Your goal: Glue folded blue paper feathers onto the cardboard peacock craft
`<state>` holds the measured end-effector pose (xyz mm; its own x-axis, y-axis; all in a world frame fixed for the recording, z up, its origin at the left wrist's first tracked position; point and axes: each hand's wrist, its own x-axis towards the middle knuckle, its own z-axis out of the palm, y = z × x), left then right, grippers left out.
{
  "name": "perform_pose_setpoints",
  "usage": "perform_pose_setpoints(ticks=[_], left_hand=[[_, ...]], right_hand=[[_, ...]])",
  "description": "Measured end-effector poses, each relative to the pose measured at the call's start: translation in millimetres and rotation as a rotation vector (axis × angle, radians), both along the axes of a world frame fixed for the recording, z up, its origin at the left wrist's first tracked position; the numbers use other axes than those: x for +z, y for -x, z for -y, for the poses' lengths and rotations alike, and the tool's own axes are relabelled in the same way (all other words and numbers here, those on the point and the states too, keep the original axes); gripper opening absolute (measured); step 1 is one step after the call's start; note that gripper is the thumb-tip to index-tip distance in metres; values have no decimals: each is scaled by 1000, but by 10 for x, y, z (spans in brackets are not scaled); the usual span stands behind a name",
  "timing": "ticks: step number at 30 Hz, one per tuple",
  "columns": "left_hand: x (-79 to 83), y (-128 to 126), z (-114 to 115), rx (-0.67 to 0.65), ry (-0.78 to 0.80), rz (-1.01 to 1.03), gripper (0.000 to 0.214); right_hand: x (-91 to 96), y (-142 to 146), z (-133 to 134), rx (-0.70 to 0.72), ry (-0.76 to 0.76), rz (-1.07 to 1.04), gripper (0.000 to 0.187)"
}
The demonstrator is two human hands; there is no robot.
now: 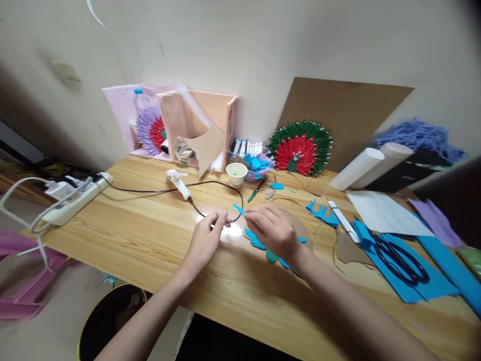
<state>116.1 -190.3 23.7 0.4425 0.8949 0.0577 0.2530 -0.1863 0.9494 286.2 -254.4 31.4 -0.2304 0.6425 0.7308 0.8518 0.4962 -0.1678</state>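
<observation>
My right hand pinches a small, narrow blue paper piece by its lower end, so its tip points up and left. My left hand is just left of it, thumb pressed to curled fingers; what they hold, if anything, is too small to make out. Under my right hand lies a round cardboard piece, partly hidden, with blue petal shapes and a green oval on it. A white glue gun rests beyond my left hand, its black cable running behind my fingers.
Black-handled scissors lie on blue sheets at right. A paper cup, a green pen and blue scraps sit farther back. A red-green paper flower leans at the wall. A power strip occupies the left edge.
</observation>
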Motion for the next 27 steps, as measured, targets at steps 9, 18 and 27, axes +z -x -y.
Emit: perform_pose_setpoints(ticks=[9, 18, 27], left_hand=[[-88, 410, -170, 156, 393, 225, 28], [-430, 929, -563, 384, 78, 165, 23], [-538, 1235, -829, 492, -206, -33, 23]], right_hand=[[-154, 660, -445, 232, 103, 54, 21], [-429, 921, -1341, -78, 549, -559, 36], [-558, 1244, -2102, 24, 563, -400, 13]])
